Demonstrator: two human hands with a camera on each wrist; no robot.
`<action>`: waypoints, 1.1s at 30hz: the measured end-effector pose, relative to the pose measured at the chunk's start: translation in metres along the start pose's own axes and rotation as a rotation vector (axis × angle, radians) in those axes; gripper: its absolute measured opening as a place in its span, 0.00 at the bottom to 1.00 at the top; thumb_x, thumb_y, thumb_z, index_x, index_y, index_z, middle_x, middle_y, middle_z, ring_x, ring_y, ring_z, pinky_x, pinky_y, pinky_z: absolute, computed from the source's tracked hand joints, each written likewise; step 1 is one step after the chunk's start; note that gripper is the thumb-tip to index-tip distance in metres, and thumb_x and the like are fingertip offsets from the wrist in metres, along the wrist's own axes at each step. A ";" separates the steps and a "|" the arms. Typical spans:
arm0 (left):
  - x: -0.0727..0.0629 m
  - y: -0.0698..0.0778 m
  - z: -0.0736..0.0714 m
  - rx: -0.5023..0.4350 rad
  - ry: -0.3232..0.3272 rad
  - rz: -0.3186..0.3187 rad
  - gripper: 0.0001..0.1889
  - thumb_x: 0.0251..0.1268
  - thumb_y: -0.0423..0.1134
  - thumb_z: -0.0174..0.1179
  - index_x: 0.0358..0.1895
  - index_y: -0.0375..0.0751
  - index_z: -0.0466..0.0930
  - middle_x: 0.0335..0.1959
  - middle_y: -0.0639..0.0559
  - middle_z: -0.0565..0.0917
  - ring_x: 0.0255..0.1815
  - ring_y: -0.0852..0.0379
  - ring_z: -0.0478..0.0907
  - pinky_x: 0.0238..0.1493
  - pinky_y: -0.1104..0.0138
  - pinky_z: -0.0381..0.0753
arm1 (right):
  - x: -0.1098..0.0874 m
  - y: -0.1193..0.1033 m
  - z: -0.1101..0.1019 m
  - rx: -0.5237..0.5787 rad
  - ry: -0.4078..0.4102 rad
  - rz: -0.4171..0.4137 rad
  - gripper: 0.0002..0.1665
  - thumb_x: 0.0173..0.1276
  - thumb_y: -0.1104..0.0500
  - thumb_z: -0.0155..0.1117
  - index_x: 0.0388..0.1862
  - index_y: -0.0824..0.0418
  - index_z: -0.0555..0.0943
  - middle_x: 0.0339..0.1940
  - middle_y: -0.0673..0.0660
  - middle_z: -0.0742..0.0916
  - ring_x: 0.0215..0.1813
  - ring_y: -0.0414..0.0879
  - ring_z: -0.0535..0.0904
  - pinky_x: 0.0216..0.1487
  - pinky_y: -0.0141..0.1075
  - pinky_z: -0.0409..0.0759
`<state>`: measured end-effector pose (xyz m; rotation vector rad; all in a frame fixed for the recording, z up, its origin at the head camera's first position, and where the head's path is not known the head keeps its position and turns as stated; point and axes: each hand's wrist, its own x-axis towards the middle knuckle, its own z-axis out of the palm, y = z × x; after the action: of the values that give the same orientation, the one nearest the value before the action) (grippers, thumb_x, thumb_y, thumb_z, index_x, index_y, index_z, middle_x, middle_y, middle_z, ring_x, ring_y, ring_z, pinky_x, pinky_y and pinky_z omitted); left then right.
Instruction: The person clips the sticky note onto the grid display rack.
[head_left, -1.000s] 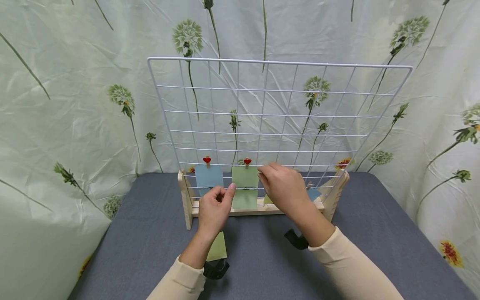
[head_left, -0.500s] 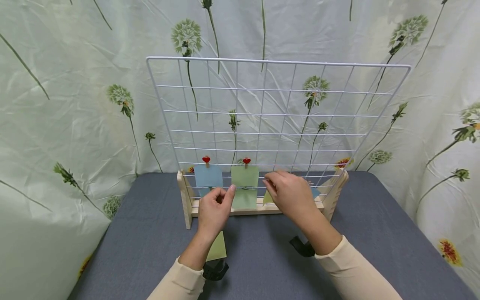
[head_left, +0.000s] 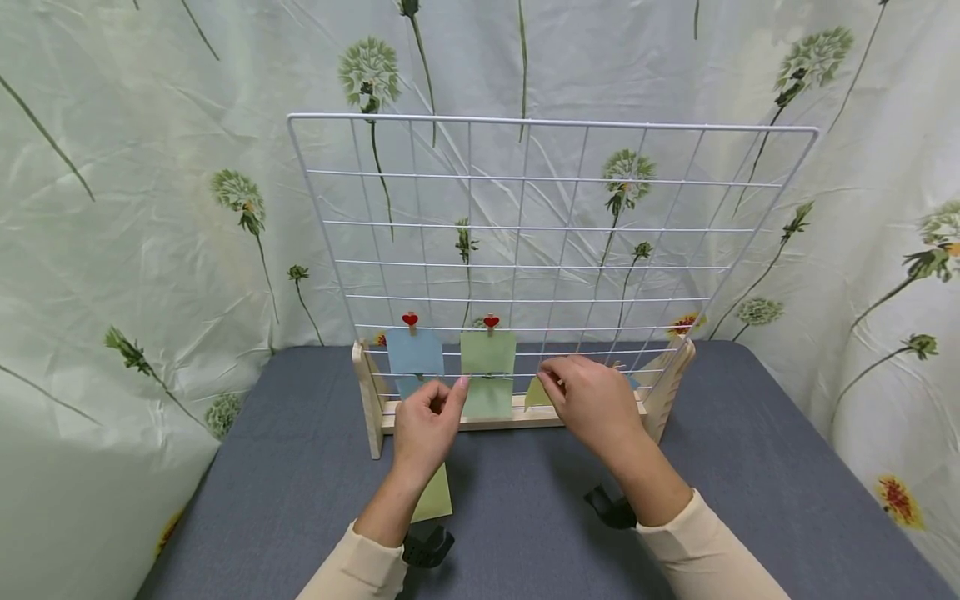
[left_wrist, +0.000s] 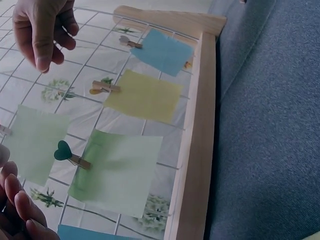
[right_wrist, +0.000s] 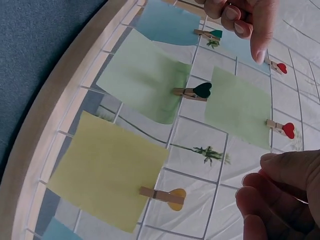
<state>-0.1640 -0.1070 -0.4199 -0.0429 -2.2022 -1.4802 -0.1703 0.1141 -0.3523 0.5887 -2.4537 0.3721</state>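
Observation:
My left hand (head_left: 427,421) is in front of the lower left of the white wire grid (head_left: 555,123), fingers loosely curled, holding nothing. My right hand (head_left: 592,400), also loosely curled with nothing between thumb and fingers, is just right of the upper green paper note (head_left: 487,354). A red heart clothespin (right_wrist: 281,129) pins that note to the wire. Below it hangs a pale green note (right_wrist: 142,80) on a dark green heart clothespin (right_wrist: 197,91). Beside that, a yellow note (right_wrist: 107,170) hangs from a yellow heart clothespin (right_wrist: 172,197), partly hidden by my right hand in the head view.
Two blue notes hang at the left, the upper blue note (head_left: 415,352) above the other, and another blue note (left_wrist: 162,50) at the right. Wooden feet (head_left: 369,400) support the grid. A loose yellow-green note (head_left: 435,496) lies on the grey tabletop (head_left: 300,508) by my left forearm.
My right hand has moved from the right edge of the upper green note, down and to the right. My left hand has barely moved.

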 end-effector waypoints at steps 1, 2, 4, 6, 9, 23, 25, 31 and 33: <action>0.000 -0.001 0.000 0.003 -0.001 -0.003 0.22 0.70 0.50 0.66 0.18 0.46 0.75 0.14 0.58 0.68 0.17 0.61 0.65 0.20 0.69 0.61 | -0.001 0.001 0.000 0.004 0.002 0.002 0.03 0.68 0.58 0.71 0.37 0.56 0.89 0.31 0.52 0.90 0.28 0.41 0.82 0.26 0.39 0.78; -0.001 -0.002 0.000 0.007 0.000 -0.005 0.22 0.70 0.50 0.66 0.18 0.45 0.75 0.14 0.58 0.68 0.17 0.61 0.65 0.20 0.69 0.61 | -0.002 0.001 0.001 0.005 0.002 0.005 0.03 0.68 0.58 0.71 0.37 0.56 0.89 0.31 0.52 0.90 0.27 0.41 0.81 0.26 0.38 0.77; -0.002 -0.004 -0.002 0.013 0.001 -0.009 0.22 0.70 0.49 0.66 0.18 0.46 0.75 0.14 0.58 0.68 0.17 0.61 0.65 0.20 0.69 0.61 | -0.005 0.002 0.001 0.009 -0.001 0.015 0.04 0.68 0.57 0.71 0.37 0.56 0.89 0.30 0.52 0.90 0.26 0.40 0.80 0.26 0.38 0.76; -0.003 -0.005 -0.003 0.017 0.003 -0.008 0.21 0.70 0.48 0.66 0.18 0.46 0.75 0.14 0.58 0.68 0.17 0.60 0.64 0.20 0.69 0.61 | -0.008 0.004 0.002 0.012 -0.002 0.031 0.03 0.68 0.58 0.71 0.37 0.56 0.89 0.30 0.52 0.90 0.26 0.40 0.79 0.26 0.38 0.76; -0.005 -0.008 -0.004 0.027 0.004 -0.004 0.21 0.69 0.47 0.67 0.17 0.47 0.74 0.13 0.59 0.67 0.17 0.61 0.64 0.21 0.69 0.61 | -0.012 0.007 0.004 0.021 -0.015 0.065 0.02 0.67 0.59 0.72 0.36 0.56 0.89 0.29 0.51 0.89 0.25 0.40 0.79 0.26 0.38 0.76; -0.012 -0.021 -0.011 0.052 -0.004 -0.002 0.21 0.68 0.47 0.68 0.17 0.49 0.74 0.13 0.59 0.67 0.16 0.64 0.63 0.20 0.70 0.61 | -0.031 0.020 0.012 0.050 -0.065 0.156 0.03 0.66 0.61 0.72 0.37 0.58 0.89 0.29 0.52 0.89 0.25 0.40 0.79 0.26 0.37 0.77; -0.012 -0.022 -0.011 0.065 0.000 0.000 0.21 0.69 0.48 0.67 0.17 0.49 0.74 0.13 0.60 0.67 0.16 0.65 0.63 0.19 0.70 0.61 | -0.034 0.021 0.013 0.047 -0.064 0.159 0.02 0.65 0.61 0.72 0.36 0.58 0.89 0.28 0.52 0.89 0.25 0.40 0.79 0.27 0.37 0.77; -0.015 -0.024 -0.014 0.058 -0.020 -0.028 0.21 0.70 0.48 0.66 0.18 0.46 0.75 0.14 0.57 0.67 0.18 0.64 0.63 0.20 0.70 0.61 | -0.040 0.026 0.015 0.041 -0.086 0.196 0.04 0.66 0.60 0.73 0.37 0.59 0.89 0.28 0.52 0.89 0.26 0.42 0.79 0.29 0.40 0.78; -0.016 -0.025 -0.015 0.055 -0.028 -0.039 0.21 0.70 0.47 0.66 0.18 0.45 0.75 0.14 0.57 0.67 0.18 0.64 0.63 0.20 0.70 0.61 | -0.042 0.028 0.015 0.041 -0.097 0.202 0.05 0.66 0.60 0.72 0.38 0.60 0.89 0.29 0.53 0.89 0.27 0.42 0.80 0.30 0.40 0.79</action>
<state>-0.1515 -0.1264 -0.4436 -0.0022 -2.2771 -1.4467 -0.1601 0.1458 -0.3931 0.3845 -2.6127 0.4858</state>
